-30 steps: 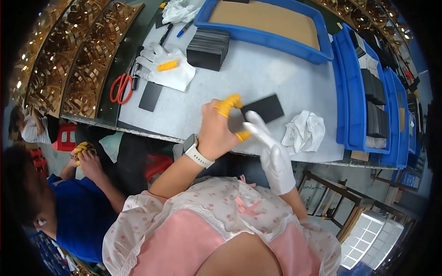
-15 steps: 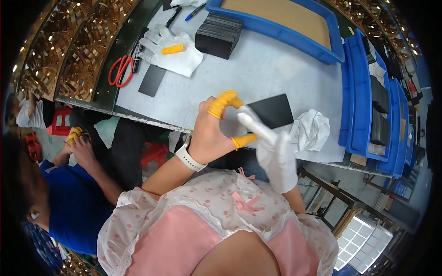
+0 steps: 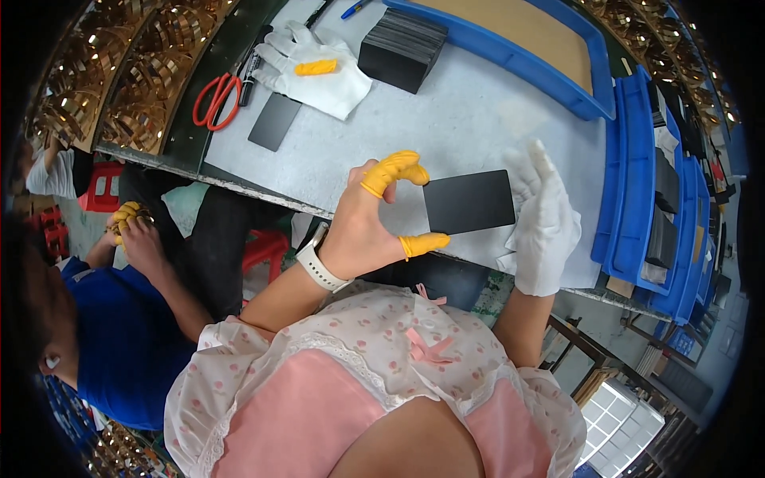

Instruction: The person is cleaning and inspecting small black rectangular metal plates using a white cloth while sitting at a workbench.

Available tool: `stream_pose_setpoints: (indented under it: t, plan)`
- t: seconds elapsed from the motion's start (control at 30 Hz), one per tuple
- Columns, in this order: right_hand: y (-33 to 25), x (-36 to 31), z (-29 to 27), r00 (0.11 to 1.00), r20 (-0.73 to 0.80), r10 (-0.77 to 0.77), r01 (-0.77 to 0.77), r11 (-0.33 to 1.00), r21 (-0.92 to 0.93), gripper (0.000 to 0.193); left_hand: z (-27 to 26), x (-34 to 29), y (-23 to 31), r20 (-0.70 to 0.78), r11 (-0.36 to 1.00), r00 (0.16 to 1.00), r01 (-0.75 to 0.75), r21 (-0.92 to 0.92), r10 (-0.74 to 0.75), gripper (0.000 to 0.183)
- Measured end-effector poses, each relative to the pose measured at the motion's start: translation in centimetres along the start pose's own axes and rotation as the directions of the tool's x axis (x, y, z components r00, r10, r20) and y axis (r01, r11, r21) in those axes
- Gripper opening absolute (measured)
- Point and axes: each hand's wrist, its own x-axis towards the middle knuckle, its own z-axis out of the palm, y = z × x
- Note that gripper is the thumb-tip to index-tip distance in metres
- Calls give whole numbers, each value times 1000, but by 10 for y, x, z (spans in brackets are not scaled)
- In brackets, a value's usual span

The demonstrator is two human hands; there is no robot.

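Observation:
A thin black rectangular card (image 3: 470,201) is pinched at its left-hand corners by my left hand (image 3: 362,215), above the near part of the table. Yellow finger cots cover the thumb and a finger of that hand. Just right of the card, my right hand (image 3: 546,227), in a white glove, has its fingers stretched out and holds nothing I can see. Behind it is a crumpled white cloth (image 3: 519,185), mostly hidden. Farther back stands a stack of black cards (image 3: 402,49). A single dark card (image 3: 274,122) lies to the left.
A flat white glove (image 3: 339,89) with a yellow finger cot (image 3: 316,68) lies near red-handled scissors (image 3: 217,102) and a black marker (image 3: 250,77). A blue tray (image 3: 510,65) is at the back; blue bins (image 3: 625,183) stand right. A co-worker (image 3: 131,342) sits left.
My right hand has moved right, away from the card, to over the cloth. The card has turned flatter toward me in my left hand. The view has shifted slightly.

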Motion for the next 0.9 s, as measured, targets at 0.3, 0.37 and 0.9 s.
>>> stream_pose_setpoints:
  t: [0.3,0.37,0.9]
  plan:
    - [9,1,31,983,-158,88,-107,988,-115,63,0,0,-8,1,957,996,87,275,-91,110]
    - [17,-10,40,974,-195,113,-150,971,-184,68,12,-5,7,112,944,992,12,330,-52,109]
    - [13,20,15,888,-439,135,-110,991,81,64,-7,5,-1,227,974,962,182,-137,-148,127]
